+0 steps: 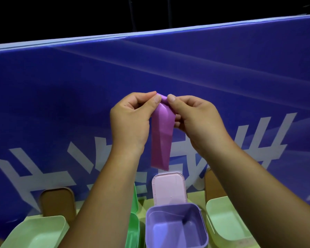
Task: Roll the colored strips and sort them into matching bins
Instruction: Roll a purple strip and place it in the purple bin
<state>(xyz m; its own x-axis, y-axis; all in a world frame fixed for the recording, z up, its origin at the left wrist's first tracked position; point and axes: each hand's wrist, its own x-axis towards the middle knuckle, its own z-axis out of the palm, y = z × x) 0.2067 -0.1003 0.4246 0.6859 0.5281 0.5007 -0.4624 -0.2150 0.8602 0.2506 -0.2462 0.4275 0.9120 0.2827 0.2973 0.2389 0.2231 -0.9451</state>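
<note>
Purple strip (162,136): my left hand (131,119) and right hand (197,119) pinch its top, rolling barely begun; purple bin (175,228) below appears empty.

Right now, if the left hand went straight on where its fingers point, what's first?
The strip, which the left hand pinches at its top. Just beyond it is the thumb of the right hand. Depth between them is hard to judge.
</note>
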